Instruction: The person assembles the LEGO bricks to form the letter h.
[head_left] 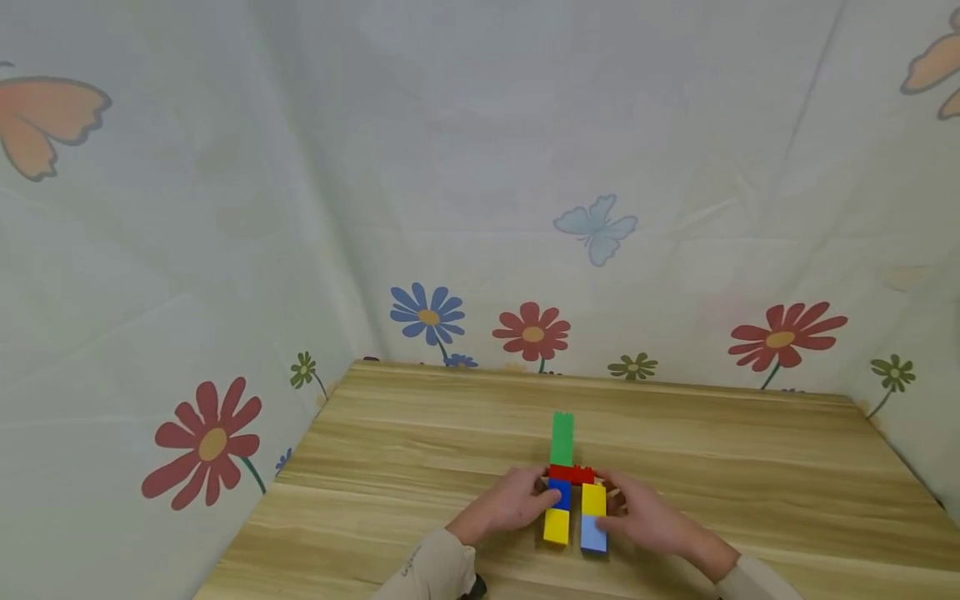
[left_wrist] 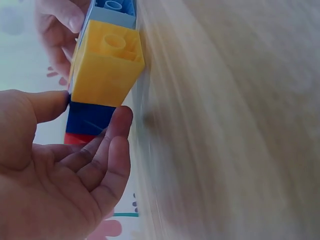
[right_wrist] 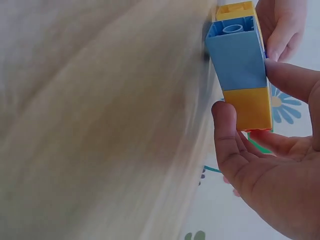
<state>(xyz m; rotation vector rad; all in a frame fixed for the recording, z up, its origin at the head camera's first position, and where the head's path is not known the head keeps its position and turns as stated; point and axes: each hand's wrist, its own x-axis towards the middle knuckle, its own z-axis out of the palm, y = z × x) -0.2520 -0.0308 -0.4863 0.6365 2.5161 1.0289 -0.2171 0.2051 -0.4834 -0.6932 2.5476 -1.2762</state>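
Observation:
In the head view, toy building bricks form a shape close over the tabletop. A green brick point(head_left: 562, 439) points away at the far end, with a red brick point(head_left: 576, 475) across its base. From the red one, a dark blue brick point(head_left: 559, 493) and a yellow brick point(head_left: 557, 527) run toward the person. My left hand point(head_left: 513, 500) holds this left column, thumb and fingers on opposite sides of the dark blue brick point(left_wrist: 90, 117). My right hand point(head_left: 648, 512) grips the right column, a second yellow brick point(right_wrist: 248, 107) joined to a light blue brick point(right_wrist: 237, 60). Hollow undersides face the person.
A wood-grain table point(head_left: 420, 425) lies under the bricks and hands. Behind it and at both sides hangs a pale cloth point(head_left: 465, 167) printed with flowers and butterflies. Beige sleeves point(head_left: 435, 571) cover both forearms.

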